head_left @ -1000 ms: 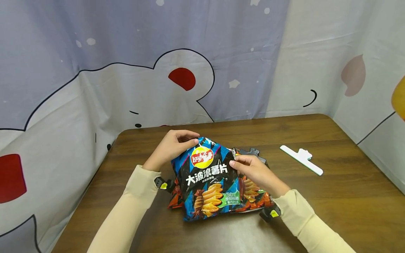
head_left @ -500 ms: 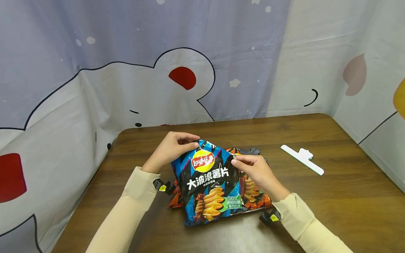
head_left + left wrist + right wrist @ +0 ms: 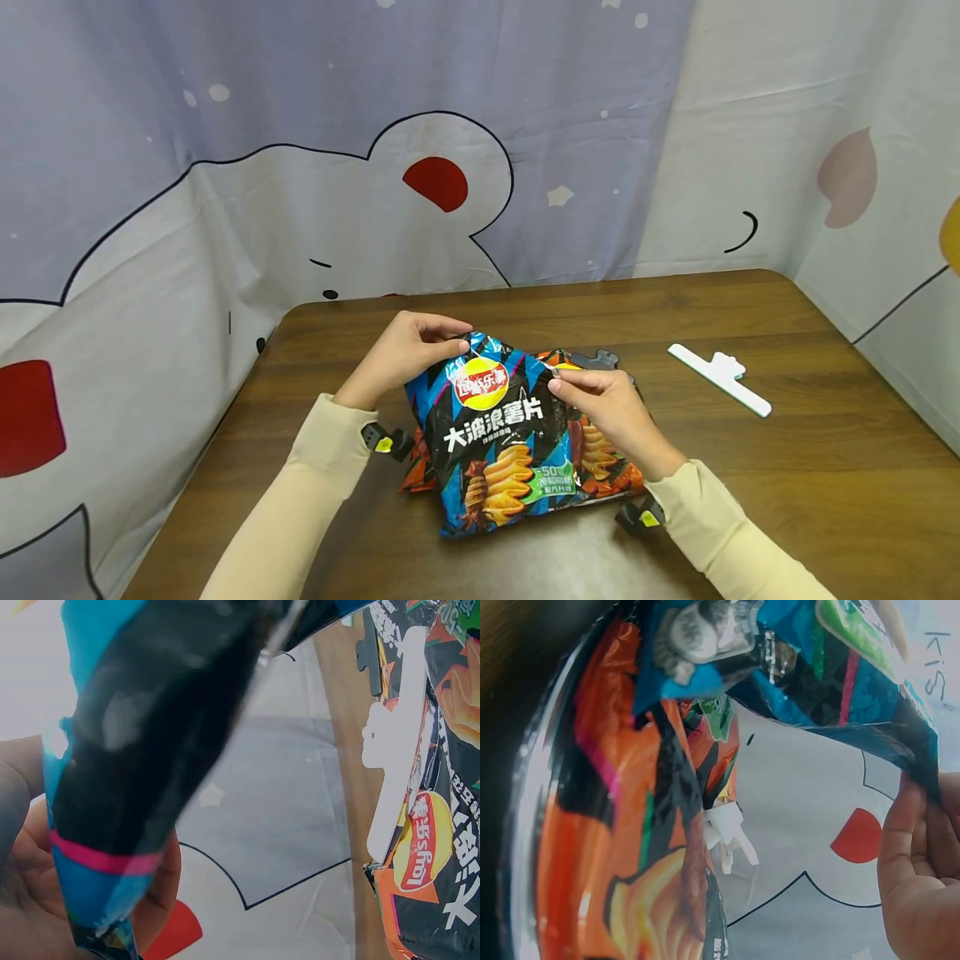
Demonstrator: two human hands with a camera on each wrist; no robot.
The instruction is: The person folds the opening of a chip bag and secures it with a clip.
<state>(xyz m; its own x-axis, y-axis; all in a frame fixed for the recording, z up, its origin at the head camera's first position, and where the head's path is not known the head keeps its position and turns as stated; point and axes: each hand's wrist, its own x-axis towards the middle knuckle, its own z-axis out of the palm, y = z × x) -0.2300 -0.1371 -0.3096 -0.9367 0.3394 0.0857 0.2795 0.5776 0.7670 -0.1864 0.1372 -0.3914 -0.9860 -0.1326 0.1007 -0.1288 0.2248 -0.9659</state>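
Note:
A blue and black Lay's chip bag (image 3: 495,433) stands tilted on the brown table (image 3: 810,467). My left hand (image 3: 408,350) pinches its top left corner and my right hand (image 3: 592,396) pinches its top right corner. The left wrist view shows the blue bag (image 3: 150,750) close against my left hand (image 3: 22,900). An orange chip bag (image 3: 607,458) lies flat under and behind the blue one, closed by a white clip (image 3: 401,750). Part of a dark clip (image 3: 596,360) shows just behind my right hand. In the right wrist view the orange bag (image 3: 630,847) fills the left side and my right hand's fingers (image 3: 919,877) hold the blue bag's edge.
A white bag clip (image 3: 718,377) lies on the table to the right of the bags. A cartoon-print cloth (image 3: 300,167) hangs behind and around the table. The table's left edge is near my left sleeve (image 3: 300,500).
The top of the blue bag has crumpled down slightly between my hands. Both hands keep their pinches in nearly the same places.

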